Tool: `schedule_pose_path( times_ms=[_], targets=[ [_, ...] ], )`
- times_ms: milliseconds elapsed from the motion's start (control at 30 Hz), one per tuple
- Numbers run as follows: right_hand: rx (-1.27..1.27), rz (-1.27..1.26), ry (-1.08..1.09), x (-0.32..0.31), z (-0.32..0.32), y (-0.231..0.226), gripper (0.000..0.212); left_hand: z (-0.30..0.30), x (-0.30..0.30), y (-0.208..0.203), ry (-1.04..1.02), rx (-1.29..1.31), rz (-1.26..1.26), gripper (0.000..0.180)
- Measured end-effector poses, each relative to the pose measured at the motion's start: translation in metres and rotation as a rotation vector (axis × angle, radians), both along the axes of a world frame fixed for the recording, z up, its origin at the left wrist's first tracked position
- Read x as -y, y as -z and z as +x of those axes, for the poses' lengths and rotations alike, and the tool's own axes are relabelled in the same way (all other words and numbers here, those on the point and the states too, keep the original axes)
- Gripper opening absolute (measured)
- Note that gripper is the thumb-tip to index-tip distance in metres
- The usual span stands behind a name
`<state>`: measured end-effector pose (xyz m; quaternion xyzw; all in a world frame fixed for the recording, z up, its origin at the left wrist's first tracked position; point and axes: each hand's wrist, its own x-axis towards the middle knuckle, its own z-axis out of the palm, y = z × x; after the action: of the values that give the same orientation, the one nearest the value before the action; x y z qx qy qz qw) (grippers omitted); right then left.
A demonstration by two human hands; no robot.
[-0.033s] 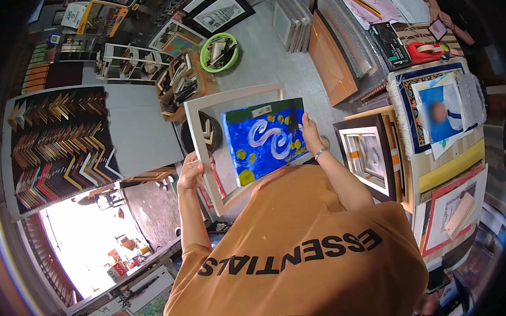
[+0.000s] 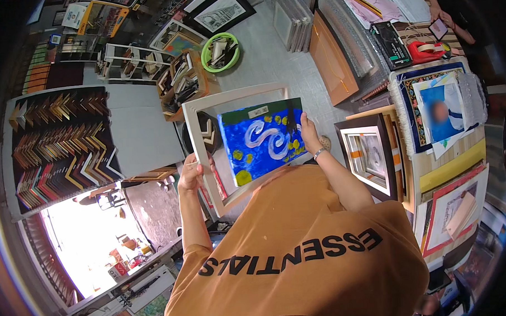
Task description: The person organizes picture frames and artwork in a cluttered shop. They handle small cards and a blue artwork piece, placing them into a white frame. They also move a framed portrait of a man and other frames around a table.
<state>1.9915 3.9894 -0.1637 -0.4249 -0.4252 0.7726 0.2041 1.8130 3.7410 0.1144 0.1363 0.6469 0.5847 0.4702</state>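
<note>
So, hands (image 2: 190,176) hold pale rectangular frame (image 2: 196,132), swirl-brushed blue painting (image 2: 263,141)

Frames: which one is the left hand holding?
The white frame, its left side gripped by the left hand; the dark-brown frame at right and black frame at top are unheld.

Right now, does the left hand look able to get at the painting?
Probably not freely: the left hand grips the white frame, whose near side, in this view, lies between it and the painting.
</note>
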Motion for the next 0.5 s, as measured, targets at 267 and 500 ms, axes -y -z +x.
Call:
schedule_pose_path(
  times_ms=[267, 500],
  targets=[
    [0.163, 0.2, -0.259, -0.008, -0.029, -0.001, 0.071, -0.003, 0.015, 0.02, -0.03, 0.078, 0.267, 0.06],
    [0.058, 0.138, -0.136, 0.003, -0.024, 0.012, 0.069, 0.0, 0.018, 0.022, -0.044, 0.107, 0.331, 0.056]
  ],
)
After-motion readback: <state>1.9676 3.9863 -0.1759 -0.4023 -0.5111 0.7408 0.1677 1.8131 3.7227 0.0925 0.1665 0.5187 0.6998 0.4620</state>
